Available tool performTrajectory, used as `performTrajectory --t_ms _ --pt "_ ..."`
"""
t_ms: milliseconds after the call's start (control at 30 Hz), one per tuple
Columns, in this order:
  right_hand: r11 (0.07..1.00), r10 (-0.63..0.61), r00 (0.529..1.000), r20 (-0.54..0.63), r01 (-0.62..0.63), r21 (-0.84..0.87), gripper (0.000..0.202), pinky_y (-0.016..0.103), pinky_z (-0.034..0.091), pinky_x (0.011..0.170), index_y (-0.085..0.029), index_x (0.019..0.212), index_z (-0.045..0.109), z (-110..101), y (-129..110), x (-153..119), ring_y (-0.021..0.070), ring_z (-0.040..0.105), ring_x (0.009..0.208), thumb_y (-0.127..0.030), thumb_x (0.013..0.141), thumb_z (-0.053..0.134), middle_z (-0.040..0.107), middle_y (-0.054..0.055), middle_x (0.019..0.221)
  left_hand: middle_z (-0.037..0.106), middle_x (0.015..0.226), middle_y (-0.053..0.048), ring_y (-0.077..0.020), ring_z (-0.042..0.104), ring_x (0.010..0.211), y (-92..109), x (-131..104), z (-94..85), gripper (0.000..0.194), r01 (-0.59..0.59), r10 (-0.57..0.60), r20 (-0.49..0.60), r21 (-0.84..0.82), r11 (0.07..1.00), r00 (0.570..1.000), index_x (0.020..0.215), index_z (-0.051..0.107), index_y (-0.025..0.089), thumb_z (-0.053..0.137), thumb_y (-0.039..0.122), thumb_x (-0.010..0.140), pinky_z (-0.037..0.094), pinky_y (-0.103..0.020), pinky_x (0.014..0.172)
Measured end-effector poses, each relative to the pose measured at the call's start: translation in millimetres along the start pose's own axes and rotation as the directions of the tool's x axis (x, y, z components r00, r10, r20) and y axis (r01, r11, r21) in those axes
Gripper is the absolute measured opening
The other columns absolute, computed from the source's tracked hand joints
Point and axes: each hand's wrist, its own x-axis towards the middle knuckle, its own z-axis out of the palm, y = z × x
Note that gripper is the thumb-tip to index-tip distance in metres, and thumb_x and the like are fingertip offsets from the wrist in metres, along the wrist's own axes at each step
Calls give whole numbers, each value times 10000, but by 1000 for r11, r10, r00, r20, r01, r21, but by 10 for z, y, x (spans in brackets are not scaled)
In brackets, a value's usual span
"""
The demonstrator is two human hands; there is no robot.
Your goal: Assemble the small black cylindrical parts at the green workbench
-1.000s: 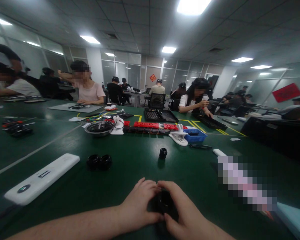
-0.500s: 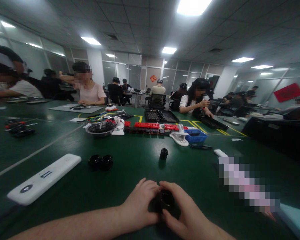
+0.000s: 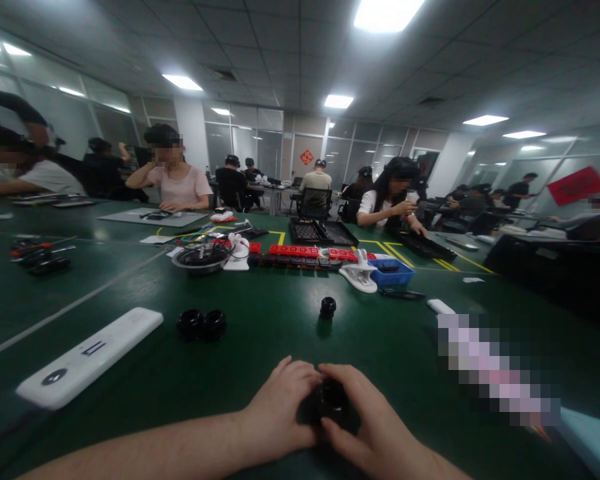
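Note:
Near the table's front edge, a black, round, hollow plastic fitting (image 3: 333,395) sits between my two hands. My left hand (image 3: 281,405) closes around its left side, with the fingers bent over the far side and the thumb low. From the right, my right hand (image 3: 371,417) wraps it, the forefinger on top and the thumb in front. My fingertips nearly meet at the far side; part of the fitting is hidden. A smaller black round fitting (image 3: 327,307) stands alone farther out. To the left, a pair of black round fittings (image 3: 201,325) rests side by side.
A long white device (image 3: 93,357) lies at left, and a blurred-out pinkish item (image 3: 497,370) at right. Farther back are a red power strip (image 3: 294,251), a white clip (image 3: 359,275), a blue bin (image 3: 393,272) and a bowl of cables (image 3: 200,260). People sit across the table.
My hands and the fitting keep nearly the same place; the fitting is turned very slightly in my grip. Across the table, a person's raised hand has moved to the head.

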Motion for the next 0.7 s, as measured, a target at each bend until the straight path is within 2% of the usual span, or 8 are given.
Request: performTrajectory --t_ms 100,200,267,367,533,633,700 --pt "1000 -27 1000 2 27 11 594 380 416 910 -190 1232 371 -3 -16 -11 227 510 1063 -66 667 505 521 102 1178 561 1108 -32 -252 465 1067 6 1 -7 463 4 -4 3 -1 1000 1000 1070 537 229 665 292 630 171 -488 1022" --pt "1000 21 1000 6 -21 -7 655 413 384 938 -161 1261 338 4 15 -1 252 467 1113 -96 646 554 471 131 1237 542 1136 -37 -255 445 1096 -20 1 8 453 4 -4 19 6 1000 1000 1048 555 224 684 318 624 153 -486 1029" --pt "997 78 997 9 -78 -21 665 418 383 935 -139 1246 360 8 43 17 260 471 1096 -125 629 609 483 138 1212 542 1134 -34 -254 444 1097 -40 1 23 449 -2 2 20 6 1000 1000 1035 562 224 696 331 620 160 -486 1026" --pt "994 107 994 17 -106 -23 559 402 407 906 -140 1177 434 5 57 40 248 503 1037 -156 653 629 532 122 1130 556 1110 -25 -249 458 1077 -54 0 39 434 -4 4 3 -2 1000 1000 1031 557 228 689 331 630 176 -488 1020" --pt "1000 6 1000 -14 -6 20 462 374 444 850 -187 1134 454 -4 27 18 230 540 970 -132 688 564 564 89 1069 562 1101 -38 -250 463 1071 -29 -3 31 501 -4 4 -24 -11 1000 1000 1086 527 224 692 290 618 179 -489 1018" --pt "997 -64 997 -36 66 48 532 366 435 867 -203 1183 400 3 24 -9 223 531 1003 -79 676 501 544 88 1110 563 1097 -42 -244 466 1070 -18 -5 14 469 4 -4 -15 -10 1000 1000 1062 541 230 692 306 624 175 -489 1020" --pt "996 -67 997 -25 68 51 611 380 410 904 -188 1216 360 8 28 -11 231 503 1051 -55 635 495 512 101 1162 551 1121 -49 -245 456 1087 -28 -6 10 468 9 -9 -4 -5 1000 1000 1051 550 229 703 343 624 159 -492 1024"
